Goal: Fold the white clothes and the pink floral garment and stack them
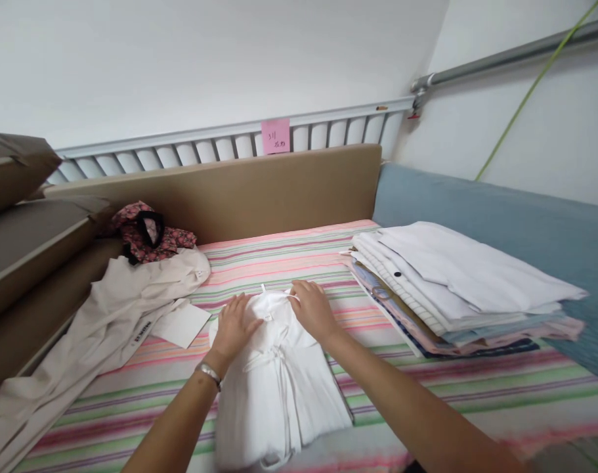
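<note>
A white garment (264,401) lies folded in front of me, its thin tie strings knotted near the middle and trailing down the front. My left hand (234,332) rests on the upper left of the garment, fingers stretched out and thumb apart. At the upper right corner, my right hand (312,310) has its fingers bent and pressed together on the cloth by a thin white strap; its thumb is hidden. A silver bracelet (210,374) circles my left wrist.
On the right stands a stack of folded clothes (456,282). A crumpled off-white garment (126,302), a white card (183,323) and a flowered garment (173,243) lie left on the striped cloth (274,256). Brown cushions (37,243) line the left edge; a brown board (279,194) stands behind.
</note>
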Tool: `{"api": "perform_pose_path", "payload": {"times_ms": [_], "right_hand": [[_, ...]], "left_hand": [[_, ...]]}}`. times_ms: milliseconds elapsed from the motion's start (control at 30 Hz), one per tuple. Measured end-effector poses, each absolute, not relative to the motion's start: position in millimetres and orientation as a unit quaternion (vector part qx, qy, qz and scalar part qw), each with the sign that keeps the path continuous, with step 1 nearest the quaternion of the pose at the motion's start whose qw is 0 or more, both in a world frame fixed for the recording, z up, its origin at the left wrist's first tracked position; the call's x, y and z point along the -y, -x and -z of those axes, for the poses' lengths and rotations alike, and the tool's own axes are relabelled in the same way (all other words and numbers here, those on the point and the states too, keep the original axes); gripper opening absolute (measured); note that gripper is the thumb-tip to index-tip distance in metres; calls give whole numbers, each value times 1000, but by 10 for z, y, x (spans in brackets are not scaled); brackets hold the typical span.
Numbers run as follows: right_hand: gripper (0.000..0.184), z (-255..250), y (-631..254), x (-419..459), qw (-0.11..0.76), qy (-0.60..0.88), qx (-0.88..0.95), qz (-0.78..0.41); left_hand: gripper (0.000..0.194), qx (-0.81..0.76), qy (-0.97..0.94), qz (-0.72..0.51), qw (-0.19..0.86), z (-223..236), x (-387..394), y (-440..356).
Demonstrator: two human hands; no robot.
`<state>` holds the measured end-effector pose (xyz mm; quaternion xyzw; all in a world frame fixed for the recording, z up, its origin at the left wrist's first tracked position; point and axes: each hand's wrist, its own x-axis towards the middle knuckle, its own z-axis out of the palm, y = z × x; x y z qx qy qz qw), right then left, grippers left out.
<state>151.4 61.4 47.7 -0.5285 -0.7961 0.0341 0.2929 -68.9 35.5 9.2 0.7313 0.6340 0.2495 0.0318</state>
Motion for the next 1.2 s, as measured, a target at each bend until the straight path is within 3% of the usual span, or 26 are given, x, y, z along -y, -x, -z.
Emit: {"api": "perform_pose_path", "payload": {"times_ms": [133,300,433,600,933,1200], "right_hand": [[12,-430,-1622,-440,404,435,804,-27],[15,-410,-1686,-354,402,409,818,-41],[36,-460,-1667,-358,357,439,823,-60],[11,-556,-1613,-443,286,421,855,-103],[27,-479,-1418,-928,121,556,809,-148],[22,-102,-1345,-1211,59,615,769,-163]], "left_hand": [[58,-631,-743,-212,68,-243,-386,557],[19,-625,-758,-177,58,-463,-300,557],[22,-563,-809,-164,47,-640,-192,566],[25,-550,-820,-129,89,-758,-176,600],[22,-630,-762,-30,145,-665,-752,961],[18,-671,-726,39,145,-296,-1058,1051]]}}
